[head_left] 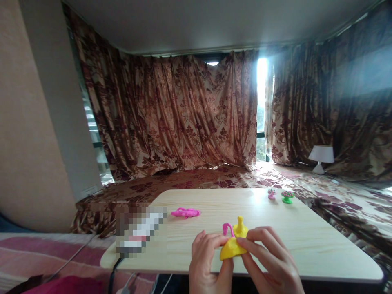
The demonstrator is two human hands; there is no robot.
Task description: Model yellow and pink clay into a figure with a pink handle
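Between the fingertips of both hands is a dome-shaped piece of yellow modelling clay (231,250), held just above the table's front edge. My left hand (211,261) pinches its left side, thumb below and fingers on top. My right hand (269,257) grips the right side in a similar way. A thin pink curved clay strip (227,229) rises behind the dome; whether it is joined to the dome I cannot tell. Just beyond stands another yellow clay piece (240,228) with a wide base and an upright stem.
The pale wooden table (214,204) carries a bright pink clay piece (185,212) at its left. Toward the back right are a small pink clay figure (271,194) and a green one with pink dots (287,197). A pixelated patch (142,230) covers the left edge. A white lamp (321,157) stands beyond.
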